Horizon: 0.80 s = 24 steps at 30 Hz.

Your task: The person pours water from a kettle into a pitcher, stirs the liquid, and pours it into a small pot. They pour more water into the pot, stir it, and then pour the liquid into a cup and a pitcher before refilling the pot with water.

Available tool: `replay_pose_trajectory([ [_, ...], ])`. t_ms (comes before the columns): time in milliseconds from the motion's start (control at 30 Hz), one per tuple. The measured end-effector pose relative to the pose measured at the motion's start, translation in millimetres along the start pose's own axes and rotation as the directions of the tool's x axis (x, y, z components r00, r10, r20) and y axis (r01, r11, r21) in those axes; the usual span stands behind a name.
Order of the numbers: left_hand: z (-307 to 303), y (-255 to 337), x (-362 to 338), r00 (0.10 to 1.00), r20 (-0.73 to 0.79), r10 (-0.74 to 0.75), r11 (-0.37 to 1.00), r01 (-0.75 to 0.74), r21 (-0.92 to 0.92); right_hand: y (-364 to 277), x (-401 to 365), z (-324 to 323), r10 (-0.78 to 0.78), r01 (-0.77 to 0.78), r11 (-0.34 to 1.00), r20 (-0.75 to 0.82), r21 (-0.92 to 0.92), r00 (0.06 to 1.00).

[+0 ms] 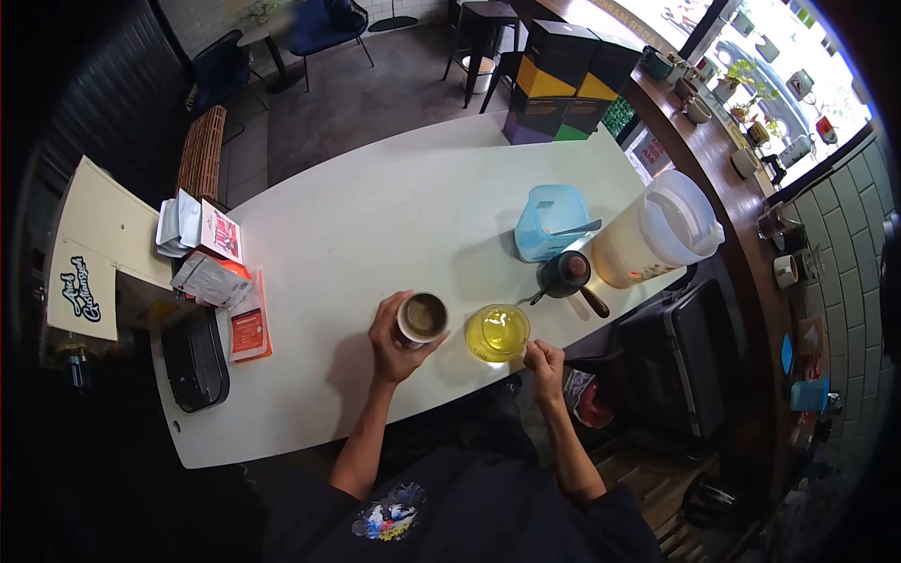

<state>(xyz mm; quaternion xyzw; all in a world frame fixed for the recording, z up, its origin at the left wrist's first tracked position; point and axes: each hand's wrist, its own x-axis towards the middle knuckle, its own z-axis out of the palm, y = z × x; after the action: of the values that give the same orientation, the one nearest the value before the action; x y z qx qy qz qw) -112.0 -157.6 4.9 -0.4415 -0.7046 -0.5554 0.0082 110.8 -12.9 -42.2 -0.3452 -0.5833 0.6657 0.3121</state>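
Observation:
My left hand (387, 349) is wrapped around a small pale cup (422, 317), whose inside looks brownish. The cup is tilted toward me, above the near part of the white table (357, 225). To its right, a yellow see-through glass mug (497, 333) stands close to the table's near edge. My right hand (545, 368) has its fingers closed on the mug's handle side. Behind the mug sits a small dark pot (566, 274) with a wooden handle. A light-blue plastic tub (550, 221) with a spoon (576, 228) across it is farther back.
A large translucent pitcher (648, 235) holds pale liquid at the right. Dark boxes (563, 83) stack at the far edge. Packets (211, 277), an orange pouch (250, 324) and a black case (195, 361) lie left. A wooden counter (713, 178) with cups runs along the window.

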Motion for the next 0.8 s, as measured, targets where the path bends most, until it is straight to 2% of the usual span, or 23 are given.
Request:
replay_pose_trajectory([
  [67,-1.6,-6.9,0.7,0.984,0.034,-0.172,0.967,0.176,-0.185,1.3,1.8,3.9,-0.025,0.025,1.0,0.004,-0.016,1.0],
  [133,-6.2,-3.0,3.9,0.984,0.057,-0.169,0.972,0.176,-0.158,4.8,2.6,8.9,-0.034,0.034,0.999,-0.004,-0.017,0.999],
  [200,-8.1,3.5,5.9,0.938,0.166,-0.304,0.899,0.34,-0.275,6.7,4.0,12.9,-0.042,0.042,0.999,-0.011,-0.018,0.999],
  [233,-5.8,3.2,4.3,0.938,0.172,-0.302,0.899,0.34,-0.275,7.1,4.6,14.7,-0.046,0.046,0.999,-0.009,-0.029,0.999],
  [300,-0.9,3.2,1.0,0.982,0.095,-0.163,0.98,0.172,-0.101,7.7,5.9,16.5,-0.054,0.054,0.998,0.004,-0.04,0.999],
  [333,-0.7,4.1,2.1,0.982,0.096,-0.161,0.98,0.17,-0.099,7.6,6.5,17.2,-0.055,0.055,0.998,0.003,-0.037,0.998],
  [400,-0.9,7.9,4.3,0.997,0.042,-0.063,0.998,0.062,0.029,6.1,6.1,17.4,-0.068,0.067,0.993,0.002,-0.097,0.998],
  [500,-0.7,11.3,2.0,0.998,0.06,-0.005,0.998,0.0,0.07,4.2,5.6,17.0,-0.061,0.062,0.99,0.013,-0.124,0.998],
  [633,-0.8,14.4,2.5,0.996,0.094,0.005,0.995,-0.014,0.094,5.4,6.9,16.6,-0.066,0.07,0.985,0.032,-0.156,0.997],
  [800,2.6,10.0,-0.2,0.991,0.062,-0.119,0.993,0.12,-0.017,5.5,6.5,16.5,-0.087,0.094,0.973,0.044,-0.21,0.995],
])
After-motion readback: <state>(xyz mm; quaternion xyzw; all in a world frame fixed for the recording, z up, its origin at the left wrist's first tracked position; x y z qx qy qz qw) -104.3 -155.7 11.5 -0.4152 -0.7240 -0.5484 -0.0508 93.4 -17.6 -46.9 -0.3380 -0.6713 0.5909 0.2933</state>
